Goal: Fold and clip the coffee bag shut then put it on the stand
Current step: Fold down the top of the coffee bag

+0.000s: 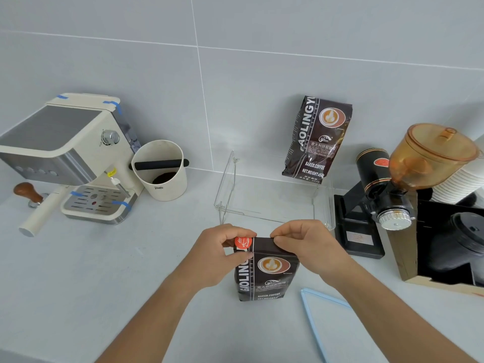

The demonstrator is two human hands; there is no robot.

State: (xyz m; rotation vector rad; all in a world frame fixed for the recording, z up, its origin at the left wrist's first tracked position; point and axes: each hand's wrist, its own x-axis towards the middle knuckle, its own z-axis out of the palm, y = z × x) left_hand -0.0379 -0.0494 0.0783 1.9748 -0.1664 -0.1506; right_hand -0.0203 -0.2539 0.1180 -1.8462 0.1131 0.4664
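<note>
My left hand (218,251) and right hand (305,244) both pinch the folded-over top of the dark brown foil coffee bag with the latte-art logo (265,269), left fingers at the orange-sealed corner, right fingers on the fold's other end. I see the bag standing upright on the pale grey counter (104,284), just in front of the clear acrylic stand (269,203). A second, matching dark coffee bag (318,138) leans against the tiled wall on that stand's rear right. The long light-blue plastic bag clip (313,320) lies open on the counter near my right forearm, apart from the bag. Cream espresso machine (76,158) sits far left, black grinder with amber hopper (398,184) right.
</note>
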